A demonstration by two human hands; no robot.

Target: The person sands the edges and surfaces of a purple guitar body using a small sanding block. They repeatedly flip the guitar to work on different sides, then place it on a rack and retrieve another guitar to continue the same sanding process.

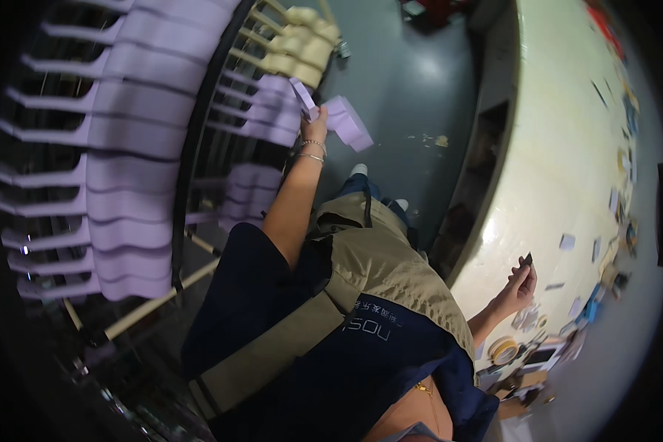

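My left hand (pixel 313 125) grips a lilac guitar-shaped piece (pixel 350 125) by its neck, beside a rack of similar pieces. Lilac guitar bodies with necks (pixel 136 118) line the rack at the left; another lilac group (pixel 269 118) and a cream group (pixel 302 48) hang farther along. My right hand (pixel 521 287), over the pale workbench, pinches a small dark flat piece (pixel 527 259) between thumb and fingers.
The long pale workbench (pixel 530 147) runs along the right, with tape rolls (pixel 504 351), tools and small pieces on it. Grey floor (pixel 398 88) with small scraps lies between rack and bench. A red object (pixel 438 9) stands at the top.
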